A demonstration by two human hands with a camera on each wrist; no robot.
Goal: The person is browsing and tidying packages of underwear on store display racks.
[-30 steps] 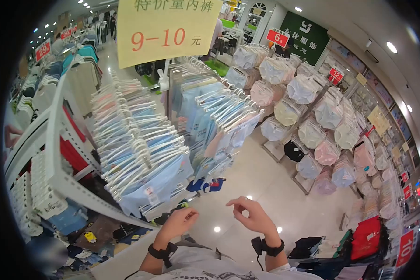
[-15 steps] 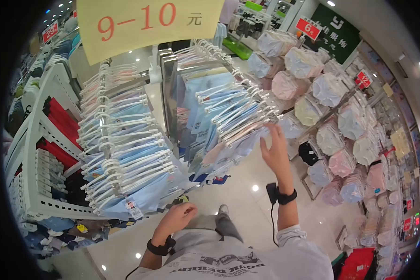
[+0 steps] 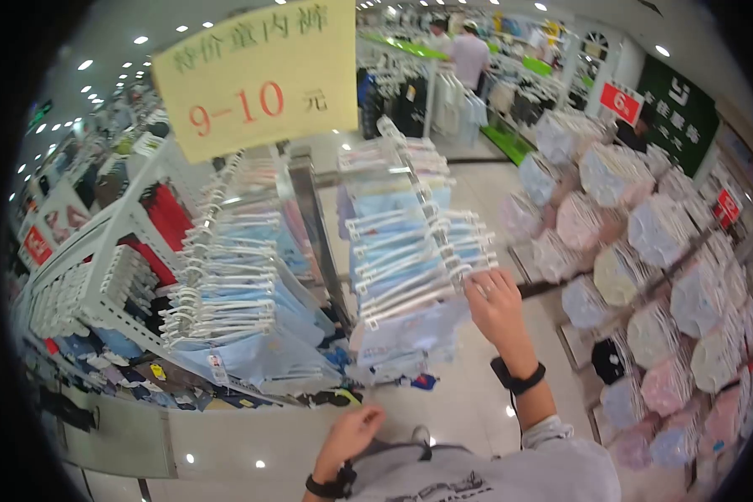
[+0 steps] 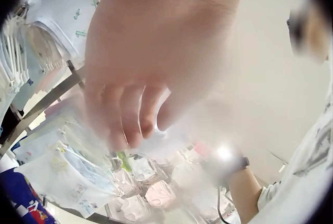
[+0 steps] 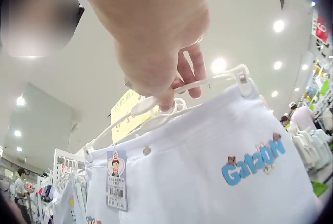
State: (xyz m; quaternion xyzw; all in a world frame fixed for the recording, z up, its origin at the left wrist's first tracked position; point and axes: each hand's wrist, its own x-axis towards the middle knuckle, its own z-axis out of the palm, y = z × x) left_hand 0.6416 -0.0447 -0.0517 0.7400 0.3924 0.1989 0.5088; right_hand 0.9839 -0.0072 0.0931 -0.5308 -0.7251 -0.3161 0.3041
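Observation:
My right hand (image 3: 495, 311) is at the front end of the right-hand rail of hanging children's underwear. In the right wrist view the fingers of that hand (image 5: 169, 68) pinch the middle of a white plastic hanger (image 5: 140, 104). From its clips hangs a white garment (image 5: 177, 167) with blue "GataoN" lettering, and a paper tag (image 5: 116, 181) is attached near its waist. My left hand (image 3: 353, 433) hangs in front of my body, fingers loosely curled and holding nothing; the left wrist view also shows this hand (image 4: 151, 57) with no object in it.
A second rail of pale blue garments (image 3: 251, 335) stands to the left, beside a white perforated shelf (image 3: 113, 293). A yellow price sign (image 3: 255, 79) hangs above. Racks of pastel underwear (image 3: 636, 251) line the right side. Two people stand at the back.
My right hand has risen from in front of my body to the right rail and now pinches a hanger. The head view has shifted, showing more of the shop's back. The left hand remains low.

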